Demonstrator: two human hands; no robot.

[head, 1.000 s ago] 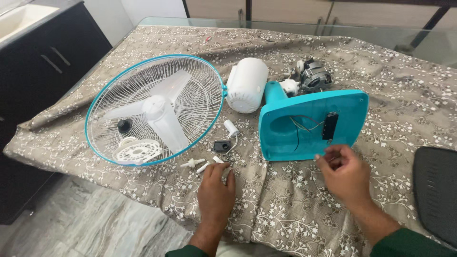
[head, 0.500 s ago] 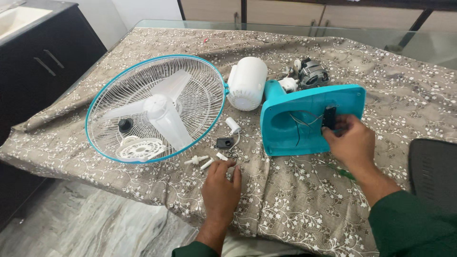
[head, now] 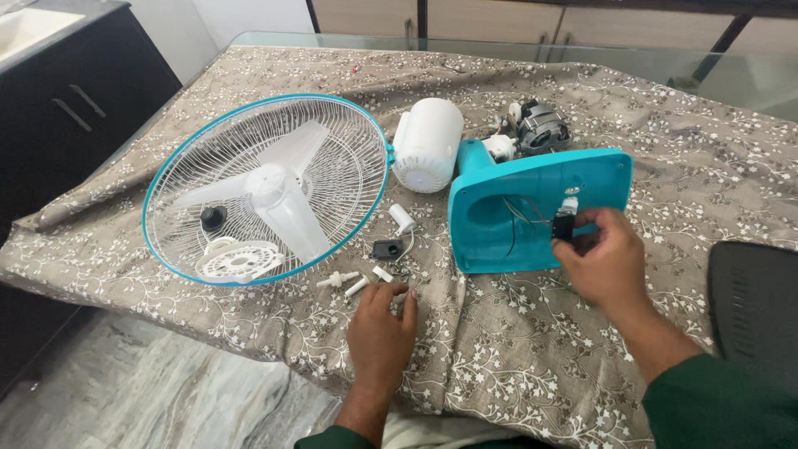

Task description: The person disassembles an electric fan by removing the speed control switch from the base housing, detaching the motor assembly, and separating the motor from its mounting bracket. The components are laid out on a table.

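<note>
At the right-hand turquoise fan base (head: 540, 212), right hand (head: 603, 258) now pinches the small black switch block (head: 564, 226), lifted off its earlier seat on the panel, wires trailing; left hand (head: 381, 320) stays flat, holding nothing, near the white pins (head: 353, 283).

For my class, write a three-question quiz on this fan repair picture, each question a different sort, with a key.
1. True or false: the right hand pinches a black switch at the teal base.
2. The left hand rests on: A) the grille B) the cloth C) the motor
3. Fill in: the white blade lies inside the ____.

Key: 1 true. 2 B, the cloth. 3 grille.
</note>
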